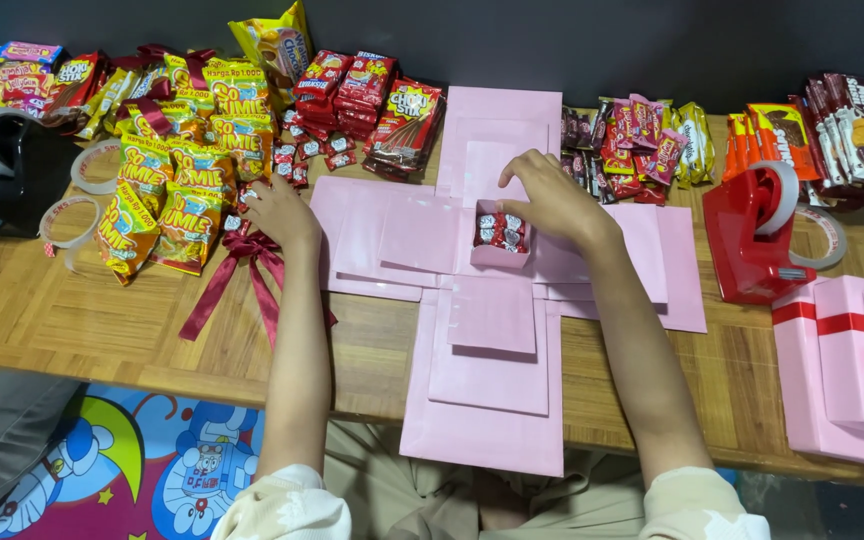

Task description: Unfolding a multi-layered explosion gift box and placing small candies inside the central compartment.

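two hands work over a wooden worktop. at nine o'clock lie yellow snack packets and a dark red ribbon bow. the left hand rests beside the bow, fingers loosely spread, grasping nothing that shows. at the centre a pink unfolded box lies flat, a small pink inner box of red sweets on it. the right hand curls over that small box, fingertips touching its rim. at three o'clock stands a red tape dispenser.
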